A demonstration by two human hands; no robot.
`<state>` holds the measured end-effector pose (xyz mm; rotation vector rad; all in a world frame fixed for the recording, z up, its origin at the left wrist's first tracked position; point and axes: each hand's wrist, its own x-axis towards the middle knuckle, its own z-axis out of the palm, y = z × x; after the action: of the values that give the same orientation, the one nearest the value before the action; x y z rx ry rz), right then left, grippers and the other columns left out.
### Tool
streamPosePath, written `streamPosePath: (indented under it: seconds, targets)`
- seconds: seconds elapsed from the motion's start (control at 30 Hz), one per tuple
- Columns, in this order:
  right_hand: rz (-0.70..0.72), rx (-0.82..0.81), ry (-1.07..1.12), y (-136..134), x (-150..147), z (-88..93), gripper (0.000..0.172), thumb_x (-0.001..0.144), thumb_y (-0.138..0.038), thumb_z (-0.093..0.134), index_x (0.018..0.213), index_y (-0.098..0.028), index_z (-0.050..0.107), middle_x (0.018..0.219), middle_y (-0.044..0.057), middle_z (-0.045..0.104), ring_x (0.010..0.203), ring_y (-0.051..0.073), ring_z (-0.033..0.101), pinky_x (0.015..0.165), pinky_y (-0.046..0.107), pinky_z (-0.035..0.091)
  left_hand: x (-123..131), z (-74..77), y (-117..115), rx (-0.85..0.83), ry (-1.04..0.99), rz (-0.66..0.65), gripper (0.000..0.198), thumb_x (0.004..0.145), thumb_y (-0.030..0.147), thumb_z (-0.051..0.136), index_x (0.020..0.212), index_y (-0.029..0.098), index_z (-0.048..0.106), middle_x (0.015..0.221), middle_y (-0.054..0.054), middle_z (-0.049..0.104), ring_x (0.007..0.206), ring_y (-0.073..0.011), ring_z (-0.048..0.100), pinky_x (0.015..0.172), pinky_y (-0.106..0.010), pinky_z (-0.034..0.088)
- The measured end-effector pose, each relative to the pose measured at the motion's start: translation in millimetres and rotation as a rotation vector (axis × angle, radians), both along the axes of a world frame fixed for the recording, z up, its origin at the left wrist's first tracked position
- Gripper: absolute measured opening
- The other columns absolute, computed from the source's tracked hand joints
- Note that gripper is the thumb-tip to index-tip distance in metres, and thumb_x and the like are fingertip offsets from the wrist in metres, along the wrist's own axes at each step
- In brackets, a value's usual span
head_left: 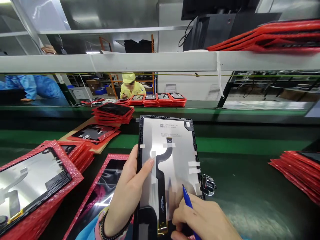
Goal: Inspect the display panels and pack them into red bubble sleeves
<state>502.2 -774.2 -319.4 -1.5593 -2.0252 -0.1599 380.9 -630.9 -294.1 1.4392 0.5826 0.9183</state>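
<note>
My left hand (131, 186) grips the left edge of a tablet screen assembly (183, 155), its thumb lying on the silvery back. The panel is tilted up, has a black frame, and carries a dark flex cable (162, 186) and several pale tape strips. In my right hand (200, 216), over the panel's lower right part, is a slim blue pen (187, 198), its pointed end up and to the left. Beneath my left forearm a glossy screen (110, 181) lies on red bubble wrap. Close to the panel's right edge is a shiny metal object (208, 185), its kind unclear.
A stack of screens in red bubble wrap (37, 186) stands at left, with further wrapped stacks (112, 113) behind. Another red stack (297, 173) sits at right on the green bench (240, 186). A white shelf beam (150, 62) crosses above. Beyond it a person in yellow (136, 88) works.
</note>
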Motion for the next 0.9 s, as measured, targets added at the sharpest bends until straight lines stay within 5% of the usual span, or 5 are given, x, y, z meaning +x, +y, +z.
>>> streamPosePath:
  seconds: [0.37, 0.63, 0.77, 0.9]
  targets:
    - [-0.048, 0.107, -0.136, 8.9, -4.4, -14.7, 0.010, 0.071, -0.011, 0.056, 0.071, -0.021, 0.056, 0.053, -0.001, 0.057, 0.050, 0.016, 0.056, 0.036, 0.024, 0.035, 10.1, -4.8, -2.3, -0.186, -0.055, -0.041, 0.054, 0.083, 0.034, 0.064, 0.134, 0.032, 0.046, 0.134, 0.003, 0.056, 0.126, -0.0207, 0.047, 0.104, -0.030, 0.039]
    - [-0.100, 0.303, -0.031, 15.3, -15.3, -24.3, 0.017, 0.073, -0.004, 0.049, 0.067, -0.020, 0.050, 0.051, -0.002, 0.048, 0.046, 0.013, 0.044, 0.040, 0.024, 0.032, 15.1, -3.7, -5.7, -0.207, -0.123, -0.099, 0.046, 0.085, 0.030, 0.062, 0.130, 0.032, 0.049, 0.128, 0.003, 0.059, 0.123, -0.0186, 0.049, 0.099, -0.027, 0.042]
    - [-0.065, 0.191, -0.049, 12.4, -12.6, -21.2, 0.017, 0.074, -0.004, 0.048, 0.070, -0.020, 0.047, 0.057, -0.001, 0.050, 0.053, 0.014, 0.048, 0.042, 0.025, 0.032, 17.3, -4.9, -6.3, -0.218, -0.127, -0.143, 0.045, 0.085, 0.029, 0.063, 0.128, 0.030, 0.052, 0.126, 0.002, 0.061, 0.122, -0.0190, 0.050, 0.097, -0.026, 0.044]
    - [-0.059, -0.105, -0.016, 3.7, -5.5, -17.5, 0.024, 0.073, 0.002, 0.048, 0.079, -0.021, 0.043, 0.075, 0.001, 0.052, 0.073, 0.017, 0.054, 0.051, 0.025, 0.036, 17.5, -4.2, -5.1, -0.297, -0.167, -0.183, 0.043, 0.084, 0.026, 0.064, 0.126, 0.029, 0.054, 0.122, 0.001, 0.063, 0.116, -0.0192, 0.055, 0.095, -0.027, 0.044]
